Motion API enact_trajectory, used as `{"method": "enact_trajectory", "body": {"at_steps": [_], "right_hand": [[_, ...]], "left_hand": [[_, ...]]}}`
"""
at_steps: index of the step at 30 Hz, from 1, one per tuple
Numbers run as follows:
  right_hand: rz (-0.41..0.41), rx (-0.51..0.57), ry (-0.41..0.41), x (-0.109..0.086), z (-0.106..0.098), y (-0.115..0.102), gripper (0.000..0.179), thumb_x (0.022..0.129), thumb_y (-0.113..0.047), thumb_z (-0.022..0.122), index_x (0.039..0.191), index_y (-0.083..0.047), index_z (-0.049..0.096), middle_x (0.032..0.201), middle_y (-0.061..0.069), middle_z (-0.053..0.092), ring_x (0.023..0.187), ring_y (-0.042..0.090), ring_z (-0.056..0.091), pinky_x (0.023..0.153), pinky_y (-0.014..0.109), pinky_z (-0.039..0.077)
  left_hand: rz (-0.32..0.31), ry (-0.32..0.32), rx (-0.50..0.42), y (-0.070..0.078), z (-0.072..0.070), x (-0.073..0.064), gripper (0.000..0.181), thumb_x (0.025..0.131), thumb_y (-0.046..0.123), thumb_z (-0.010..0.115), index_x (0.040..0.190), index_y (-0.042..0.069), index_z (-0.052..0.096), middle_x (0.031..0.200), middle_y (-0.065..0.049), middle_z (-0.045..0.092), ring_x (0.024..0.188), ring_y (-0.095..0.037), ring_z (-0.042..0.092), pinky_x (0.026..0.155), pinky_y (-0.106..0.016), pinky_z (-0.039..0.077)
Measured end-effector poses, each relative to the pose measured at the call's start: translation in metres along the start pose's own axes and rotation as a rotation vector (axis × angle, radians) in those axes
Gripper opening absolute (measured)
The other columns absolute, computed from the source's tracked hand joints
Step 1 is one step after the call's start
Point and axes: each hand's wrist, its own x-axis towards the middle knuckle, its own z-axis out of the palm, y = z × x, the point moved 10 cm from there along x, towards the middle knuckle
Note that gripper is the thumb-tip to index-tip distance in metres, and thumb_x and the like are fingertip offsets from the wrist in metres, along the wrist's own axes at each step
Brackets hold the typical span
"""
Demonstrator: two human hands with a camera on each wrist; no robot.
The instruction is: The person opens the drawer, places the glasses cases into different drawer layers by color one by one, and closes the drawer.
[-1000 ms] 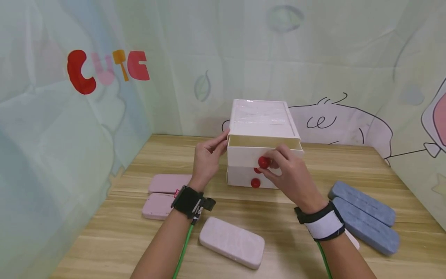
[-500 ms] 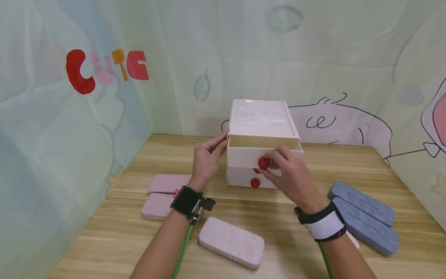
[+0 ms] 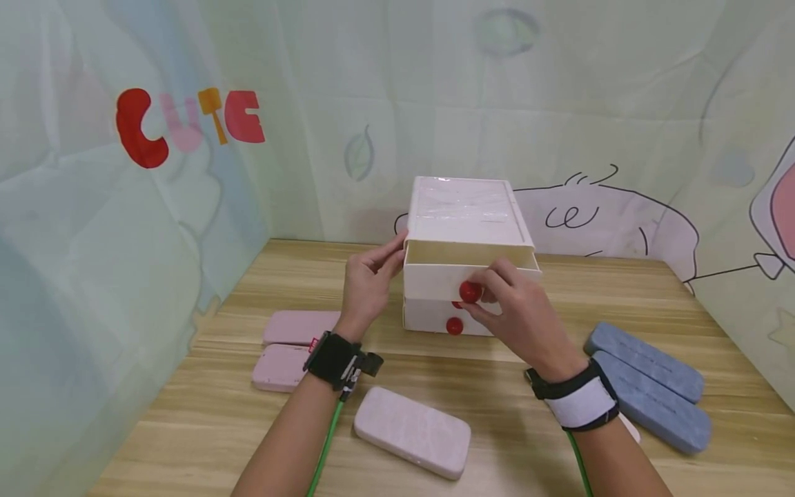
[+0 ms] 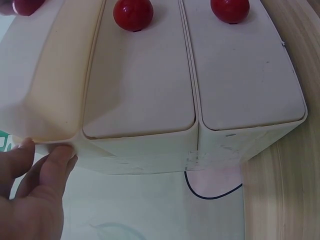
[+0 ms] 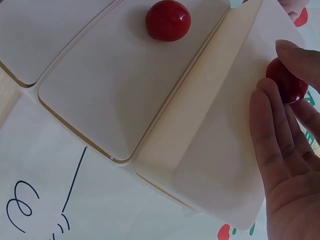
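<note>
A white cabinet (image 3: 466, 210) with three stacked drawers stands in the middle of the table, each drawer with a round red knob. Its top drawer (image 3: 431, 281) is part way out, showing a cream interior at the upper gap. My right hand (image 3: 524, 314) pinches that drawer's red knob (image 5: 287, 82) between thumb and fingers. At the cabinet's upper left side, my left hand (image 3: 368, 286) touches the wall with its fingertips (image 4: 62, 152), beside the top drawer. The middle drawer (image 4: 140, 80) and bottom drawer (image 4: 250, 70) are closed.
Two pink oblong cases (image 3: 301, 328) lie at the left, partly behind my left wrist. A pale pink case (image 3: 413, 433) is in front, and two blue cases (image 3: 652, 400) lie at the right. A white object (image 3: 630, 428) shows beside my right wrist. A printed cloth (image 3: 348, 83) hangs behind.
The top drawer has slid slightly farther out toward me, its knob in my right hand's pinch. My left hand stays at the cabinet's side.
</note>
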Motion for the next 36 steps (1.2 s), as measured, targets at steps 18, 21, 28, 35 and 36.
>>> {"method": "enact_trajectory", "body": {"at_steps": [18, 21, 28, 35, 36], "right_hand": [[-0.023, -0.039, -0.019, 0.0004, -0.0030, -0.0055, 0.046, 0.071, -0.012, 0.094, 0.108, -0.006, 0.067, 0.101, 0.008, 0.063, 0.082, 0.018, 0.070, 0.069, 0.030, 0.063], [-0.021, -0.043, -0.024, 0.0005, -0.0033, -0.0061, 0.046, 0.071, -0.012, 0.094, 0.108, -0.006, 0.067, 0.101, 0.008, 0.063, 0.083, 0.018, 0.070, 0.070, 0.030, 0.063], [-0.021, -0.061, -0.029, 0.0010, -0.0041, -0.0075, 0.047, 0.070, -0.013, 0.094, 0.108, -0.006, 0.067, 0.102, 0.008, 0.063, 0.082, 0.018, 0.069, 0.069, 0.029, 0.063], [-0.028, -0.080, -0.033, 0.0006, -0.0049, -0.0097, 0.046, 0.071, -0.015, 0.094, 0.107, -0.006, 0.067, 0.102, 0.008, 0.063, 0.081, 0.018, 0.070, 0.069, 0.029, 0.062], [-0.029, -0.083, -0.033, 0.0005, -0.0051, -0.0099, 0.047, 0.071, -0.015, 0.095, 0.107, -0.006, 0.067, 0.101, 0.008, 0.064, 0.081, 0.018, 0.070, 0.068, 0.029, 0.062]], "left_hand": [[0.012, -0.002, -0.001, 0.0000, -0.0002, 0.0010, 0.037, 0.096, 0.005, 0.066, 0.133, 0.012, 0.067, 0.136, -0.009, 0.067, 0.123, -0.020, 0.067, 0.096, -0.024, 0.056], [0.014, -0.004, -0.004, 0.0002, 0.0000, 0.0010, 0.037, 0.097, 0.005, 0.066, 0.133, 0.012, 0.067, 0.136, -0.009, 0.066, 0.123, -0.020, 0.067, 0.096, -0.024, 0.056], [0.014, -0.002, 0.009, 0.0004, 0.0001, 0.0009, 0.037, 0.097, 0.006, 0.066, 0.133, 0.013, 0.067, 0.135, -0.009, 0.067, 0.123, -0.020, 0.067, 0.096, -0.023, 0.056], [0.016, 0.000, 0.009, 0.0004, -0.0003, 0.0007, 0.037, 0.096, 0.006, 0.066, 0.133, 0.013, 0.067, 0.135, -0.008, 0.067, 0.122, -0.020, 0.067, 0.095, -0.023, 0.056], [0.015, 0.001, 0.009, 0.0003, -0.0003, 0.0006, 0.037, 0.096, 0.006, 0.066, 0.133, 0.013, 0.067, 0.136, -0.009, 0.067, 0.122, -0.020, 0.067, 0.095, -0.023, 0.056]]}}
